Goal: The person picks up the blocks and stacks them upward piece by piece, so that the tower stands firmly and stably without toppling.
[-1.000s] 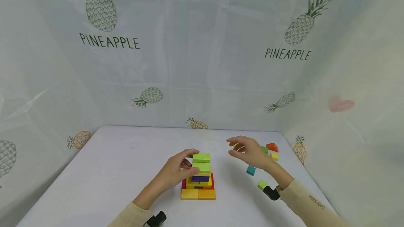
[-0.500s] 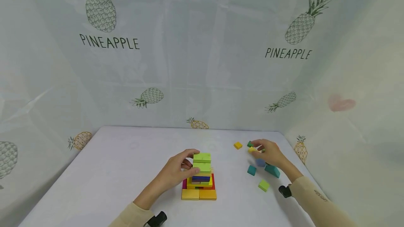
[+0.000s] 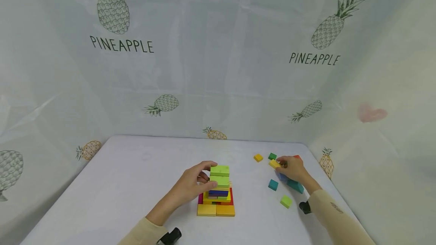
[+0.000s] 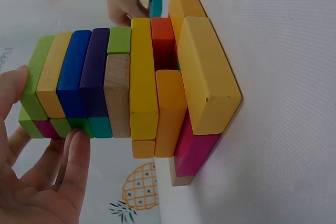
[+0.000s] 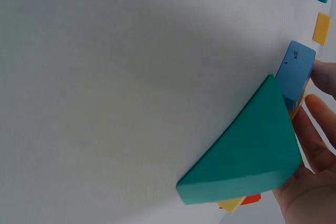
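Note:
A tower of coloured wooden blocks (image 3: 219,181) stands upright at the table's middle, with two yellow-orange blocks (image 3: 216,210) at its front foot. My left hand (image 3: 193,183) holds the tower's upper part from the left, thumb in front. In the left wrist view, the fingers (image 4: 79,156) lie against the tower's narrow side and the layers show green, yellow, blue and purple. At the right, my right hand (image 3: 293,168) pinches a yellow block (image 3: 274,164); its grip is partly hidden. A blue block (image 5: 295,72) and a teal triangular block (image 5: 244,148) lie beside that hand.
Around the right hand lie a yellow block (image 3: 258,157), a dark green block (image 3: 272,156), a teal block (image 3: 273,184) and a light green block (image 3: 286,201). A red block (image 3: 298,157) shows behind it. A pineapple-print curtain (image 3: 218,67) hangs behind the table.
My right hand has moved right from above the table to the loose blocks, and its fingers have closed on a yellow block. The left hand stays at the tower.

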Demonstrator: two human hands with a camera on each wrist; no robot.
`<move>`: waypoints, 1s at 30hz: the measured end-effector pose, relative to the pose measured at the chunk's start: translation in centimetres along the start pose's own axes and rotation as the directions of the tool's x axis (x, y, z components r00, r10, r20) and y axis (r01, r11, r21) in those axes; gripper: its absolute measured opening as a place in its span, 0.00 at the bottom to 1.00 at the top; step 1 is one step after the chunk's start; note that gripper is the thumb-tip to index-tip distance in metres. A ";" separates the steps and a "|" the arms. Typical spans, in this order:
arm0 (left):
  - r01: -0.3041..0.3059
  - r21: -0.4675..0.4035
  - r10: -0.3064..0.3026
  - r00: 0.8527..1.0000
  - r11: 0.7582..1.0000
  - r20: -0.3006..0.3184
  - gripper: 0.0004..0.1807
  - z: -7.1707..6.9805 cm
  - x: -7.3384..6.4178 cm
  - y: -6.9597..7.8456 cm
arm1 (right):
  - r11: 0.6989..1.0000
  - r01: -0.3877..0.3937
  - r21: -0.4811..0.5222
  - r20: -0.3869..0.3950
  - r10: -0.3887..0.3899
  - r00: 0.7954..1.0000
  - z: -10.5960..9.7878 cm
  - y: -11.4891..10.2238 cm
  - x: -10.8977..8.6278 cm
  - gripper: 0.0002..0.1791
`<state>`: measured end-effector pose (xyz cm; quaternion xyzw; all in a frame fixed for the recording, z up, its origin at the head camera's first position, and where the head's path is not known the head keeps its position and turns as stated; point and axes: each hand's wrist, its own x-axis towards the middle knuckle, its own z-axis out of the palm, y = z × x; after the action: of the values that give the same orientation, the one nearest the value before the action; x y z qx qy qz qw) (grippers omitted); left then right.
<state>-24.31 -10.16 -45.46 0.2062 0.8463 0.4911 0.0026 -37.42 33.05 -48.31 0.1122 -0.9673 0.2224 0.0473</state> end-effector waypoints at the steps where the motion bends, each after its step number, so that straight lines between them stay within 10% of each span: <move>1: 0.002 0.001 -0.002 1.000 1.000 0.001 0.33 0.0 0.0 0.0 | 1.000 -0.011 0.002 0.004 0.011 1.000 0.1 -0.1 0.0 0.22; 11: 0.011 -0.003 -0.011 1.000 1.000 0.001 0.33 0.2 0.0 0.2 | 0.999 -0.036 0.014 0.020 0.035 0.999 0.0 -1.0 -0.3 0.20; 17: 0.010 -0.003 -0.010 1.000 1.000 0.002 0.34 0.2 0.0 0.2 | 0.992 0.121 0.033 -0.021 -0.120 0.993 -0.9 -2.4 -0.7 0.18; 30: 0.026 -0.004 -0.026 1.000 1.000 -0.003 0.32 0.0 0.0 0.4 | 0.876 0.452 0.167 -0.008 -0.457 0.889 -3.5 -14.6 -3.9 0.19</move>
<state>-24.18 -9.97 -45.17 0.1945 0.8480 0.4929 0.0078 -30.01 22.59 -39.62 0.3431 -0.8929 0.2821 0.0738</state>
